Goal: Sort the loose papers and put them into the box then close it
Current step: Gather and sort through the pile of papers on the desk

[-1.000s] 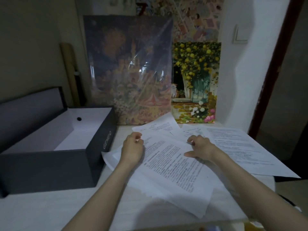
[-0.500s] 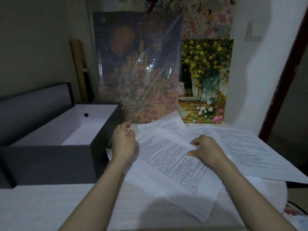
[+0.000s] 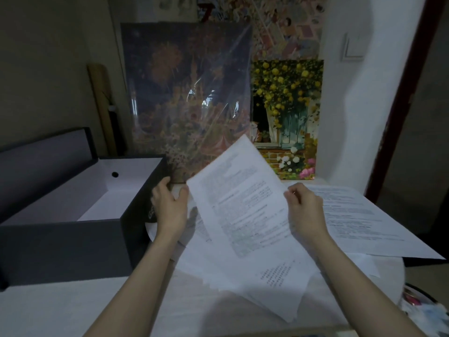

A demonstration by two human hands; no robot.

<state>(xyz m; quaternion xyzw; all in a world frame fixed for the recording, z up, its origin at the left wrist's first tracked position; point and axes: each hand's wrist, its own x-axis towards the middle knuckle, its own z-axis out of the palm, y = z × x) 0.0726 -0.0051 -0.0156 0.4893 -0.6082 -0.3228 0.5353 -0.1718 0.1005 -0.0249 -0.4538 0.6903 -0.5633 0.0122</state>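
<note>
Lifting a sheet (image 3: 239, 203) by its right edge in the right hand's (image 3: 306, 212) pinching grip, left hand (image 3: 170, 209) open beside the box (image 3: 136, 229), risks sliding loose papers (image 3: 359, 215) off the worktop's right edge.

A single wide-angle view is taken from head height, directed forward and down across the white bench (image 3: 60, 305). The forearms are seen close, entering from the bottom edge. The far wall with the leaning flower paintings (image 3: 286, 117) is included above. No second view is given.
</note>
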